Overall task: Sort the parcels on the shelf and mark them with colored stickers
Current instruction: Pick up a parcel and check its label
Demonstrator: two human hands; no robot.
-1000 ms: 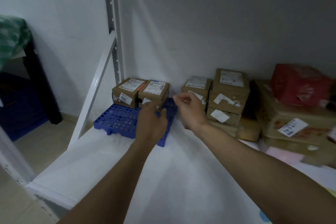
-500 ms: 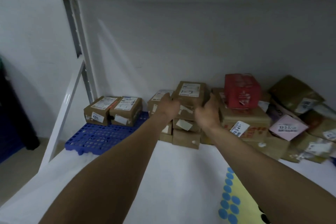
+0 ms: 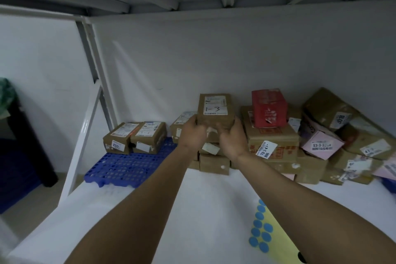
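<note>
The brown parcel (image 3: pixel 216 111) bears a white label marked "1-3" in black. To its right a red box (image 3: pixel 269 108) with white print is seen, and further right a pink parcel (image 3: pixel 320 143). To its left a blue pallet (image 3: pixel 126 166) is patterned with round holes, and two brown boxes (image 3: pixel 116 138) with white labels are seen. In front of it, the white shelf (image 3: pixel 192 210) carries a yellow sheet (image 3: pixel 278 242) dotted with blue stickers (image 3: pixel 260 231).

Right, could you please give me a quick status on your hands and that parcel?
Left hand and right hand grip the brown parcel marked 1-3. Red box close on its right.
</note>
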